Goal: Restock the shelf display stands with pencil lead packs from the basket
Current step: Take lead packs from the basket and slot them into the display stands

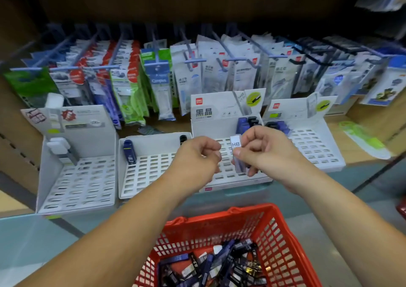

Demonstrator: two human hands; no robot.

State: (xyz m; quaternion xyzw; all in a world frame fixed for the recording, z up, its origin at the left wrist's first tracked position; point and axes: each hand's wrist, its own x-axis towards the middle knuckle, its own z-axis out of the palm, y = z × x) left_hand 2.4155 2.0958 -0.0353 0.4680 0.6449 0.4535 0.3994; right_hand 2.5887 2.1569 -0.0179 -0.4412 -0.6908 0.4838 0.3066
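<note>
Behind 4 stands, hanging packets, basket below

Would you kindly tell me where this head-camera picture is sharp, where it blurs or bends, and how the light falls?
Head view: the HB lead pack in the right hand reads clearly; the hanging packets behind are soft; the back board above them is dark; wide-angle bowing curves the row of pegs; no strong glare.
</note>
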